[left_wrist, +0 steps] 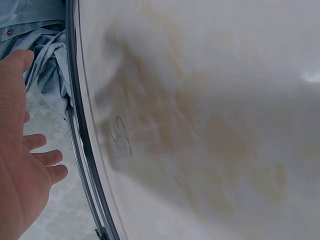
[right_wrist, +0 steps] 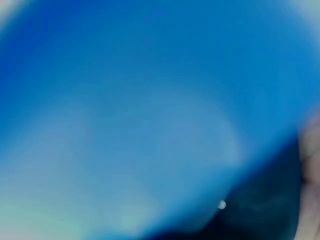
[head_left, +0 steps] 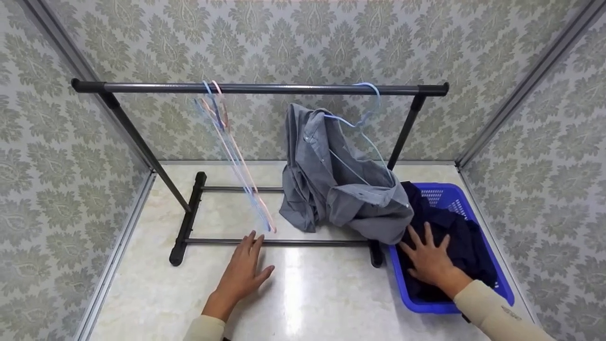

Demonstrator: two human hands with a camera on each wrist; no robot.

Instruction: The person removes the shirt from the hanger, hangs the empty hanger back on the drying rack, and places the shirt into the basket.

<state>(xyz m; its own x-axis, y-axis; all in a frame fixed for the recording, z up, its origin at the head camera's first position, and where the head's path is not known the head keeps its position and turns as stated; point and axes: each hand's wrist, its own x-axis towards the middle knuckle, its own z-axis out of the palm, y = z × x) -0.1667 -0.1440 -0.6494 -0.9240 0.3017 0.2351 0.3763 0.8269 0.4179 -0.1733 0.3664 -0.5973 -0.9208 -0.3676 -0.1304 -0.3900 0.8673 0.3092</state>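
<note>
Left hand (head_left: 242,272)'s empty with fingers extended, near the bare hangers (head_left: 242,161), while the right hand (head_left: 430,260) is spread on the dark clothes (head_left: 468,241) in the blue basket (head_left: 433,308), not gripping. I'd pinch one fold firmly, then lift toward yourself, since the grey shirt (head_left: 312,156) crowds the basket's back-left edge and there's decent room over the floor (head_left: 336,284) between the hands.

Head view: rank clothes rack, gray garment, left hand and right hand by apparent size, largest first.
1. Clothes rack, by overall outline
2. Gray garment
3. Left hand and right hand: they look about alike, so not ranked.
</note>
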